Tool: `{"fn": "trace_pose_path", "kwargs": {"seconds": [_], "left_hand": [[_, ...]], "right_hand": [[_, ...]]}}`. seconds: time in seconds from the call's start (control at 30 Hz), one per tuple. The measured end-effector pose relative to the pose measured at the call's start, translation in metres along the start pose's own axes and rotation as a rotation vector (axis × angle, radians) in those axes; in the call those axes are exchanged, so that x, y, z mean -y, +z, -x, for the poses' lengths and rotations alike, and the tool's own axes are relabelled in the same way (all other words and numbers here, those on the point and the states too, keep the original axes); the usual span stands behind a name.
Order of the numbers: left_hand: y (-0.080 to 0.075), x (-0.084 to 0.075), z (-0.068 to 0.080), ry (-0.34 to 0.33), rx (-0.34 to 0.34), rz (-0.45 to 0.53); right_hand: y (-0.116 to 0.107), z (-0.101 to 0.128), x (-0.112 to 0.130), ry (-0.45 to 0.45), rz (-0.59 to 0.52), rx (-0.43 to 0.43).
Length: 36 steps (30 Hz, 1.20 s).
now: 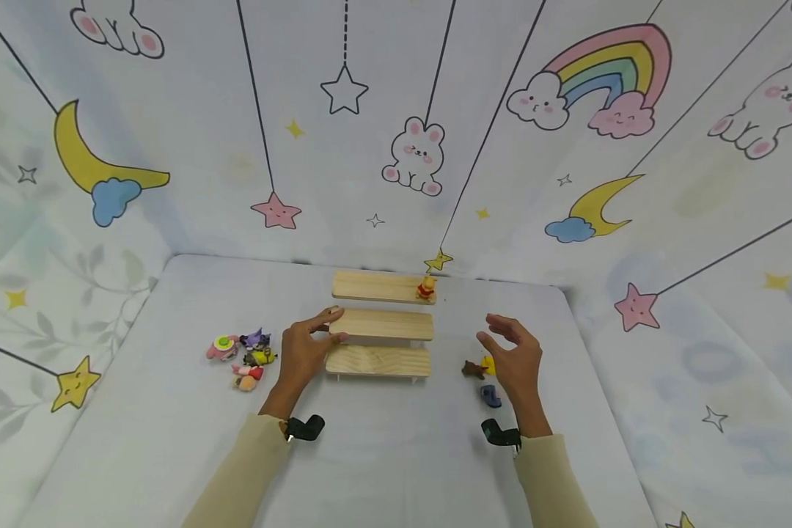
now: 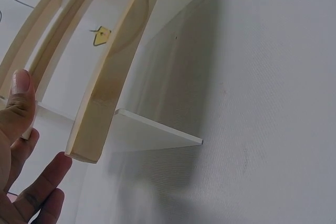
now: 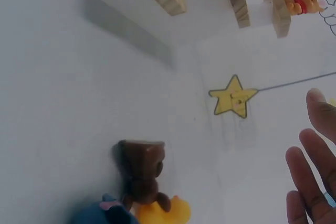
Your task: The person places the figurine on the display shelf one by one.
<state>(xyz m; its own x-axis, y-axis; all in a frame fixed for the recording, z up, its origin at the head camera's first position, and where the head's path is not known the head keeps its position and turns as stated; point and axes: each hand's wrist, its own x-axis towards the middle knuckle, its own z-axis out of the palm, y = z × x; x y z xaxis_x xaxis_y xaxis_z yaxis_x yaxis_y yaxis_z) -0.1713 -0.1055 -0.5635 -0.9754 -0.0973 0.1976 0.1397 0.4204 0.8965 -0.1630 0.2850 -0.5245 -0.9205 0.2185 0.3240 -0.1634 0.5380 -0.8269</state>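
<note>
A three-tier stand with pale wooden planks (image 1: pixel 379 325) on white supports (image 2: pixel 157 132) stands mid-table. My left hand (image 1: pixel 303 353) holds the left end of its middle plank, thumb on the plank's upper side in the left wrist view and other fingers lower down. On the top plank's right end sits a small yellow bear figurine in a red shirt (image 1: pixel 425 287). To the stand's right, my right hand (image 1: pixel 518 358) is raised with relaxed, parted fingers and nothing in them. Near it lie a brown figurine (image 3: pixel 143 169), a yellow figurine (image 3: pixel 176 211) and a blue figurine (image 1: pixel 490 397).
Left of my left hand, several figurines lie in a cluster, among them a pink one (image 1: pixel 221 350), a purple one (image 1: pixel 256 339) and a yellow-and-black one (image 1: pixel 260 357). A white cloth (image 1: pixel 383 455) covers the table. Behind it rises a printed backdrop (image 1: pixel 343 161).
</note>
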Motion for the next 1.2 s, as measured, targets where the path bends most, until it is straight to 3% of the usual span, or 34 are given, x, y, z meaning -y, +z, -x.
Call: {"fn": "trace_pose_path", "kwargs": {"seconds": [0.53,1.2], "left_hand": [[-0.002,-0.001,-0.001,-0.028,-0.004,0.011],[0.0,-0.003,0.0,-0.026,0.003,-0.01]], "right_hand": [[-0.006,0.023,-0.037,0.254,0.111,0.048],[-0.004,0.029,-0.057,0.341,0.201,0.034]]}}
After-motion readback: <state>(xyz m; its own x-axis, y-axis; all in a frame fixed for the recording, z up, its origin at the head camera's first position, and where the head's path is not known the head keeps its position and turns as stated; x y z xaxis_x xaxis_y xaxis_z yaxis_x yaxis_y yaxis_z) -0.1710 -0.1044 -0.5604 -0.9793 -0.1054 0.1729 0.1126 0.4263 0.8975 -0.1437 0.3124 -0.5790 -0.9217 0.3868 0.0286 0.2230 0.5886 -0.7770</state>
